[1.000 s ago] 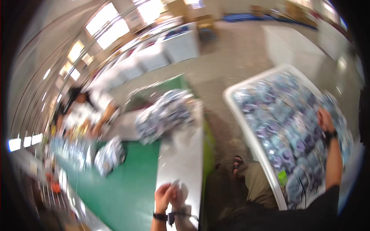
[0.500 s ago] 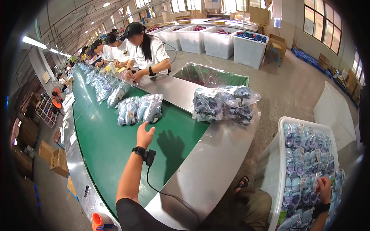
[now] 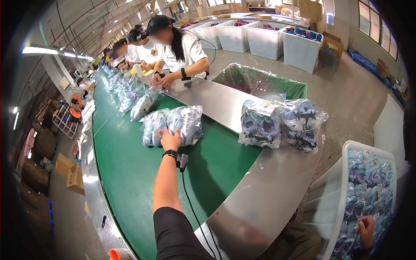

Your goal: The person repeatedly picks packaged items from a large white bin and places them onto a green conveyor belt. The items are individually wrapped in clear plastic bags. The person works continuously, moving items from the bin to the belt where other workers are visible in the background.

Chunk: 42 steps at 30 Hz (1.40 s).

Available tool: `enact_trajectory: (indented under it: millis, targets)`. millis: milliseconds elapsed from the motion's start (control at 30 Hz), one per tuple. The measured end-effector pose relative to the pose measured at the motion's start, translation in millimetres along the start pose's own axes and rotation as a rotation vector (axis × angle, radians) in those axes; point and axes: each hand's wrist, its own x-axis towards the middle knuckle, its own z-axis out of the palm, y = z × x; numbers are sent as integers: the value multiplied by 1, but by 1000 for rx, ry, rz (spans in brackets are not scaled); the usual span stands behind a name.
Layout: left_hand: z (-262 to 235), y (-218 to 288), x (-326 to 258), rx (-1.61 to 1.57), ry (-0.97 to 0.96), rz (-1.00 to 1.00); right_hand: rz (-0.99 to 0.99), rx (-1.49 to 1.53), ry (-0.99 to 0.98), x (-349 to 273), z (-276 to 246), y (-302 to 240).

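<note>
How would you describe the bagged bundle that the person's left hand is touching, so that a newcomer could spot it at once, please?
Start at the long green conveyor belt with its steel rim. Near its rounded end lies a pair of clear plastic bags of pale blue items, side by side. The left hand rests on them; the darker, purplish bags lie apart on the steel rim, untouched.

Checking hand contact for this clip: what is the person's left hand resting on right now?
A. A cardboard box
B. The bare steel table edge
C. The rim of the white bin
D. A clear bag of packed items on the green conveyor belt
D: the left hand lies on a clear bag of packed items on the green conveyor belt, while the right hand is down in the white bin.
</note>
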Motion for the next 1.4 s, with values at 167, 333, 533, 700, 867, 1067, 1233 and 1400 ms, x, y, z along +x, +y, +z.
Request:
enact_trajectory:
  millis: [167,333,533,700,867,1067,1233,1400]
  targets:
    - [7,-19,-21,-463,-250,-178,-37,30,-19,5,18,-13]
    - [14,-22,-73,-337,70,240,-59,51,-11,-21,26,-28]
    - [-67,-20,-191,-766,-292,182,-43,127,-3,-64,28,-37]
    - [-143,-31,-256,-892,-586,247,-112,111,-56,-86,26,-42]
    - [-196,-9,-295,-973,-822,-299,-125,205,-90,-105,33,-58]
    - [-188,25,-311,-830,-872,-319,-175,176,-152,-127,34,-77]
    - [-175,44,-320,-1110,-807,-490,-243,101,-158,-134,27,-94]
    - [-211,76,-352,-1267,-1103,-204,-286,117,-184,-129,18,-113]
